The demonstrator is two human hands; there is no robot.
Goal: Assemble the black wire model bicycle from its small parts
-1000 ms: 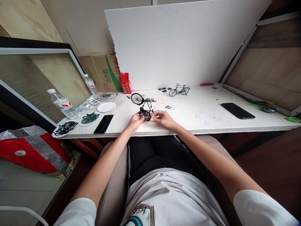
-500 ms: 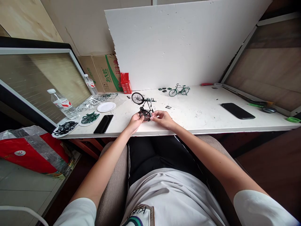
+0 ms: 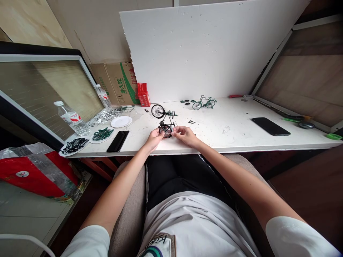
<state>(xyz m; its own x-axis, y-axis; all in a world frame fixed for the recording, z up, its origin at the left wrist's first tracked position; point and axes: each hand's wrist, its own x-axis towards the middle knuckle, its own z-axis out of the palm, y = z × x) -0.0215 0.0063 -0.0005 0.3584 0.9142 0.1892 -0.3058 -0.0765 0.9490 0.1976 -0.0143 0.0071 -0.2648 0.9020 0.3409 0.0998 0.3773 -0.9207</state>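
A small black model bicycle point(image 3: 165, 123) is held between my hands, just above the front part of the white table point(image 3: 219, 132). One of its wheels points away from me; the other is at my fingers. My left hand point(image 3: 154, 138) pinches the near wheel from the left, thumb on top. From the right, my right hand point(image 3: 185, 135) has thumb and forefinger closed at the same wheel; whether a tiny part is between those fingertips is too small to tell. Close by on the right lies a small dark part point(image 3: 192, 122).
A green model bicycle point(image 3: 204, 103) stands at the back near small dark pieces point(image 3: 188, 102). Plates with black parts point(image 3: 75, 145) and green parts point(image 3: 103, 134), a phone point(image 3: 118, 141), and a bottle point(image 3: 71, 118) are left. Another phone point(image 3: 271, 126) lies right.
The model bicycle has tilted slightly, its far wheel shifting a little to the right. Both hands stay in nearly the same place.
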